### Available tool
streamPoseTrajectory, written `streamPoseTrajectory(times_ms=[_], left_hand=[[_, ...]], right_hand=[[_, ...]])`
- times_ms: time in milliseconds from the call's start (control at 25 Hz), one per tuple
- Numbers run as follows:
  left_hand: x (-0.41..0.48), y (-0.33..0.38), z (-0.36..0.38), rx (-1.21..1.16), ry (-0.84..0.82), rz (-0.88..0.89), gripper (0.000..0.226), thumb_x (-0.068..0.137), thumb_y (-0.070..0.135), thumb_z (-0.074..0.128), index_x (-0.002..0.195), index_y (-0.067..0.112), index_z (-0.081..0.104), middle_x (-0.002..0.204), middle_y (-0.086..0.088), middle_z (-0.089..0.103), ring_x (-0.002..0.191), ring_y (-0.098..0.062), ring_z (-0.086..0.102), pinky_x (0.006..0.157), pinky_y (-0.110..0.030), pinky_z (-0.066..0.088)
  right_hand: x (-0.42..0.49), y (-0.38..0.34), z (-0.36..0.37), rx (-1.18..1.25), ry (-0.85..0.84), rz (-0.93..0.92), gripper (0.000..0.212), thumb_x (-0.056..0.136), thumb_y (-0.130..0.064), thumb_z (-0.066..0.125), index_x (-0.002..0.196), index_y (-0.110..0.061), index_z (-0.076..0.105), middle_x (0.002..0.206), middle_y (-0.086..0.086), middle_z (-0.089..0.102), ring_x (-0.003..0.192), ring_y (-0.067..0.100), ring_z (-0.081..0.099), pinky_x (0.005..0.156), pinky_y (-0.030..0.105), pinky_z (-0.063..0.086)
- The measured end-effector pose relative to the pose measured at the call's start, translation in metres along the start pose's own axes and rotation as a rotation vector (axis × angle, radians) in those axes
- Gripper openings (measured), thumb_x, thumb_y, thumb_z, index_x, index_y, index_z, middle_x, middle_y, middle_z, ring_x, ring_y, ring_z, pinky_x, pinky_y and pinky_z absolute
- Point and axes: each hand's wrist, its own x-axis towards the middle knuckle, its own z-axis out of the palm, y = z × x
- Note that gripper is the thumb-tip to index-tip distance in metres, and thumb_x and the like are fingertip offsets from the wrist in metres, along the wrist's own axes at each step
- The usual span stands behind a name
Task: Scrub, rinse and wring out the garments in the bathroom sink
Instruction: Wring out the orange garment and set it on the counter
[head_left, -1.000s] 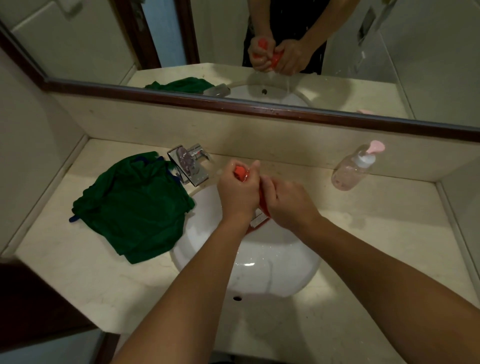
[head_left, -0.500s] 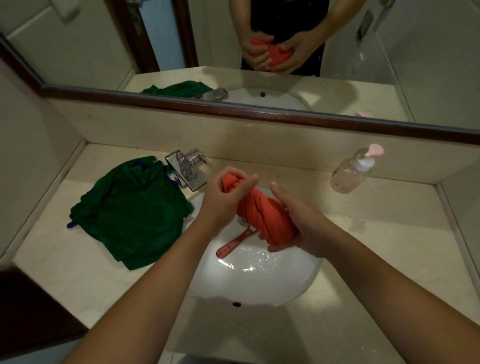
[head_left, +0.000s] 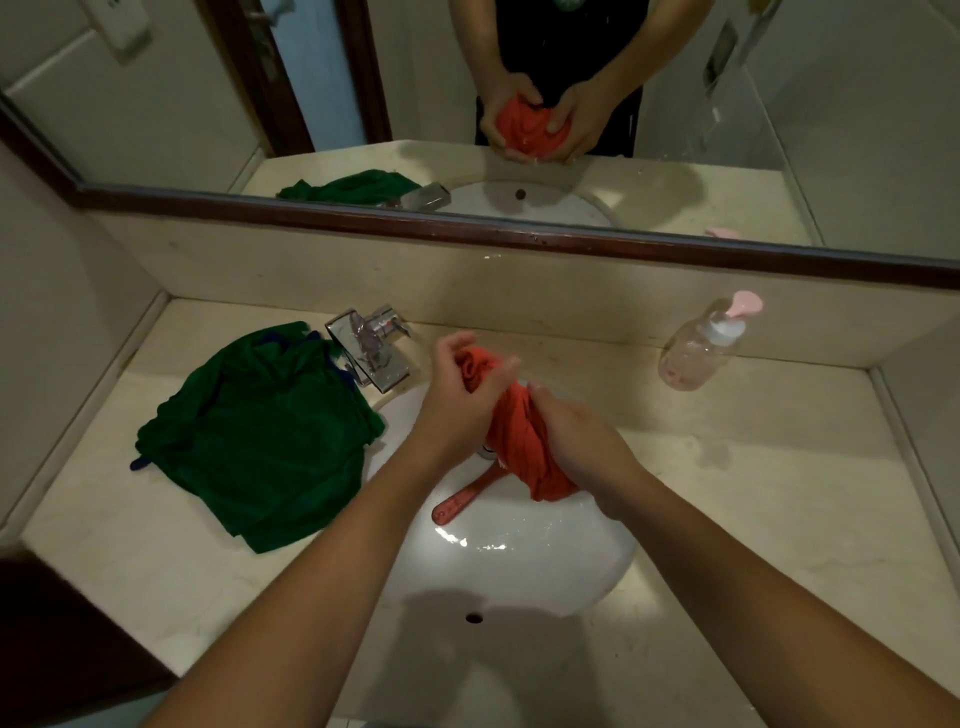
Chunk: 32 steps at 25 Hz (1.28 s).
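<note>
Red garment (head_left: 511, 436), twisted into a rope, is held above the sink (head_left: 519, 566) so that squeezed-out water falls into the bowl rather than onto the table (head_left: 753, 493). The left hand (head_left: 457, 400) grips the upper end and the right hand (head_left: 582, 447) the lower, the fingers of both closed round the cloth. These opposed grips suggest the wringing step. Beneath the garment a red-handled brush (head_left: 457, 504) lies in the wet bowl, apparently put down to free both hands. The green garment (head_left: 260, 436) lies crumpled on the table left of the sink, just beside the tap (head_left: 371, 345); whether it is already washed cannot be told. A pump bottle (head_left: 701, 348) stands by the back wall, well apart to the right.
</note>
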Motion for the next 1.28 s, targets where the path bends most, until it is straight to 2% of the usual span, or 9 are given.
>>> streamPoseTrajectory(times_ms=[120, 240, 360, 520, 600, 720, 960, 1120, 1280], left_hand=[[0.015, 0.001, -0.022, -0.025, -0.157, 0.016, 0.085, 0.065, 0.053, 0.072, 0.136, 0.013, 0.045, 0.131, -0.006, 0.058, 0.111, -0.011, 0.060, 0.092, -0.026, 0.048], [0.020, 0.007, -0.029, 0.012, -0.154, 0.134, 0.078, 0.063, 0.053, 0.079, 0.132, 0.025, 0.057, 0.144, 0.002, 0.054, 0.122, -0.009, 0.060, 0.100, -0.027, 0.050], [0.023, 0.011, -0.020, -0.251, -0.214, 0.093, 0.063, 0.064, 0.032, 0.084, 0.122, 0.024, 0.063, 0.137, -0.002, 0.059, 0.116, -0.019, 0.065, 0.096, -0.041, 0.053], [0.019, 0.020, -0.008, -0.503, -0.212, 0.083, 0.036, 0.074, 0.000, 0.071, 0.106, 0.015, 0.065, 0.094, -0.013, 0.071, 0.087, -0.039, 0.072, 0.081, -0.047, 0.060], [0.017, 0.022, -0.005, -0.451, -0.083, 0.105, 0.025, 0.071, 0.005, 0.076, 0.089, 0.017, 0.064, 0.084, -0.007, 0.066, 0.078, -0.036, 0.071, 0.076, -0.049, 0.060], [0.016, 0.013, -0.002, -0.316, 0.087, 0.192, 0.022, 0.065, 0.025, 0.082, 0.079, 0.028, 0.065, 0.082, -0.002, 0.063, 0.077, -0.024, 0.064, 0.076, -0.049, 0.057], [0.003, 0.012, 0.010, -0.106, 0.223, 0.239, 0.021, 0.088, 0.042, 0.074, 0.104, 0.031, 0.067, 0.091, 0.009, 0.063, 0.081, -0.002, 0.062, 0.076, -0.027, 0.055], [0.011, 0.014, -0.011, -0.130, -0.120, 0.130, 0.038, 0.096, 0.046, 0.041, 0.117, 0.020, 0.060, 0.099, -0.002, 0.058, 0.088, -0.008, 0.059, 0.081, -0.026, 0.051], [0.020, 0.022, -0.032, 0.228, -0.284, 0.290, 0.046, 0.090, 0.043, 0.058, 0.135, 0.032, 0.055, 0.124, 0.013, 0.060, 0.108, 0.007, 0.059, 0.091, -0.011, 0.046]], right_hand=[[0.009, 0.006, -0.001, 0.247, -0.050, 0.044, 0.046, 0.099, -0.066, 0.036, 0.104, -0.043, 0.076, 0.104, 0.000, 0.078, 0.098, 0.021, 0.073, 0.092, 0.047, 0.056], [0.007, -0.004, -0.004, 0.463, -0.156, 0.074, 0.049, 0.102, -0.060, 0.039, 0.113, -0.027, 0.074, 0.101, 0.010, 0.077, 0.079, 0.023, 0.072, 0.061, 0.036, 0.056], [0.002, -0.013, 0.000, 0.576, -0.300, 0.135, 0.058, 0.102, -0.059, 0.041, 0.118, -0.011, 0.069, 0.094, 0.017, 0.070, 0.065, 0.024, 0.065, 0.045, 0.029, 0.050], [-0.004, -0.017, 0.002, 0.619, -0.218, 0.157, 0.059, 0.101, -0.062, 0.041, 0.122, -0.014, 0.069, 0.098, 0.015, 0.073, 0.080, 0.029, 0.069, 0.050, 0.029, 0.053], [-0.010, -0.019, 0.002, 0.512, -0.096, 0.117, 0.058, 0.102, -0.064, 0.034, 0.107, -0.025, 0.077, 0.092, 0.010, 0.077, 0.075, 0.024, 0.071, 0.052, 0.030, 0.054], [-0.013, -0.018, 0.003, 0.223, 0.083, -0.039, 0.055, 0.097, -0.077, 0.031, 0.087, -0.045, 0.076, 0.090, 0.000, 0.078, 0.084, 0.021, 0.075, 0.079, 0.048, 0.063], [-0.006, -0.025, -0.002, -0.043, 0.080, -0.104, 0.078, 0.083, -0.091, 0.027, 0.102, -0.034, 0.075, 0.096, -0.005, 0.076, 0.090, 0.015, 0.072, 0.088, 0.047, 0.060], [-0.011, -0.025, -0.003, 0.070, 0.039, -0.010, 0.067, 0.091, -0.081, 0.039, 0.092, -0.026, 0.077, 0.082, 0.003, 0.077, 0.070, 0.023, 0.075, 0.061, 0.043, 0.064], [-0.011, -0.023, -0.008, 0.180, -0.060, 0.034, 0.068, 0.088, -0.083, 0.042, 0.100, -0.027, 0.078, 0.087, 0.002, 0.079, 0.069, 0.019, 0.074, 0.054, 0.030, 0.056]])
